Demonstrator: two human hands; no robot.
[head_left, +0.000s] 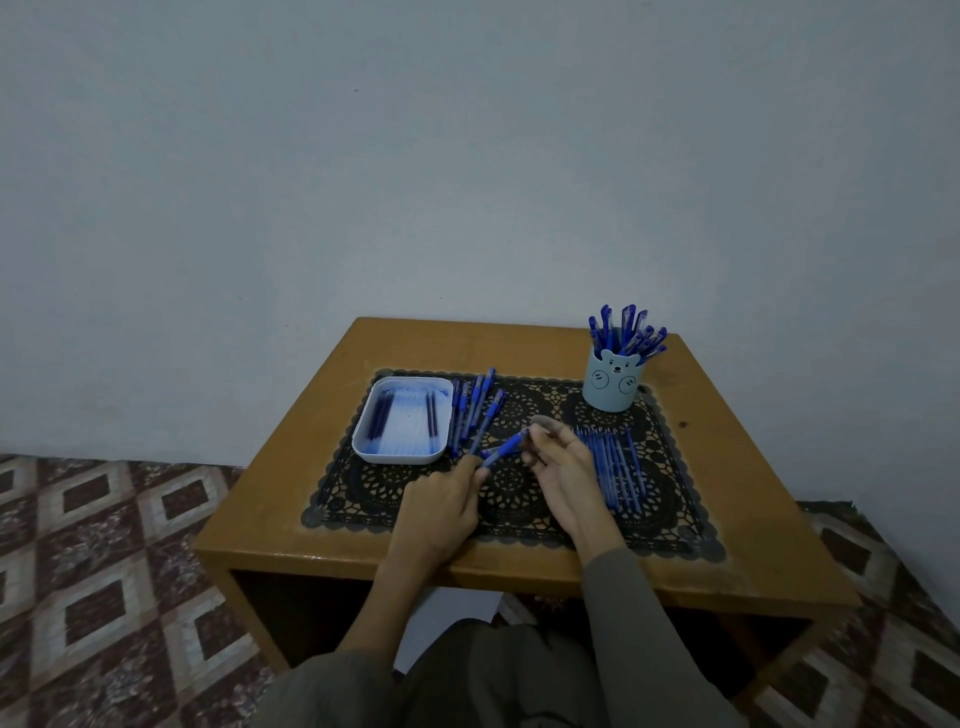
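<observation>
1. Both hands are on one blue pen (501, 448). The left hand (441, 501) has its fingers curled round the lower-left end. The right hand (563, 470) pinches the upper-right end between thumb and fingertips. Neither hand holds anything else. The right fingertips are blurred, so the exact contact point there is unclear.
2. Pen position: just above the black lace mat (519, 506), tilted from lower-left to upper-right. It sits roughly mid-mat, between the white tray and the row of thin blue sticks.
3. White tray (363, 448) is on the left part of the mat, near the left hand's fingertips. A few dark refills (382, 415) lie inside it, grouped along its left and right sides.
4. Loose pens (470, 408) lie on the mat just right of the tray, roughly parallel. The nearest one meets or almost meets the held pen — can't tell which.
5. Row of thin blue sticks (615, 465) lies side by side on the mat just right of the right hand, partly hidden by it. Refills or bare barrels — can't tell.
6. Bear cup (612, 384) is light blue and upright at the mat's far right corner. It is packed with capped pens (626, 332) that stick out of the top.
7. Wooden table (519, 343) stands against a pale wall, with patterned floor tiles (104, 545) on both sides.
</observation>
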